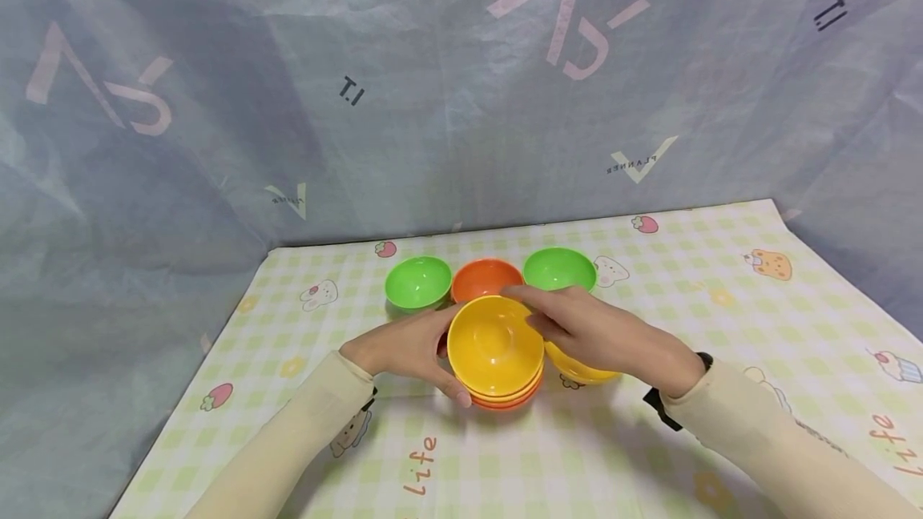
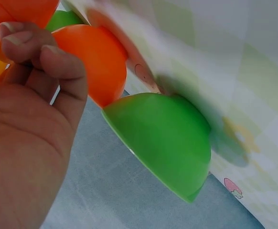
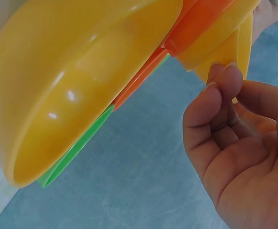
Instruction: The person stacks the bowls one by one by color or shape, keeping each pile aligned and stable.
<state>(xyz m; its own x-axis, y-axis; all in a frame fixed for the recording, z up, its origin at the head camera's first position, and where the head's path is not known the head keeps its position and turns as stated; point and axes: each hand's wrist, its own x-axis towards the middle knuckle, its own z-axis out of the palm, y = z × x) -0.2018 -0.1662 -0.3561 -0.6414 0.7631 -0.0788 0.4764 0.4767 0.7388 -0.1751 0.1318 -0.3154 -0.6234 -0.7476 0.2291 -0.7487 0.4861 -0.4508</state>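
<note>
My left hand [image 1: 414, 347] holds a small stack of bowls from the left, thumb on its near side and fingers toward the far side. A yellow bowl [image 1: 493, 347] tops the stack, with yellow and orange rims [image 1: 505, 403] showing below it. My right hand [image 1: 594, 327] reaches across from the right and pinches the top yellow bowl's rim. In the right wrist view its curled fingertips [image 3: 227, 78] meet the edge of the stacked yellow bowl [image 3: 213, 59]. Another yellow bowl [image 1: 580, 368] is beneath my right forearm and hand, partly hidden.
Behind the stack, a green bowl [image 1: 418, 283], an orange bowl [image 1: 485, 279] and a second green bowl [image 1: 558, 269] stand in a row. A checked cloth [image 1: 288, 403] with printed pictures covers the table. Grey-blue fabric [image 1: 433, 142] hangs behind it.
</note>
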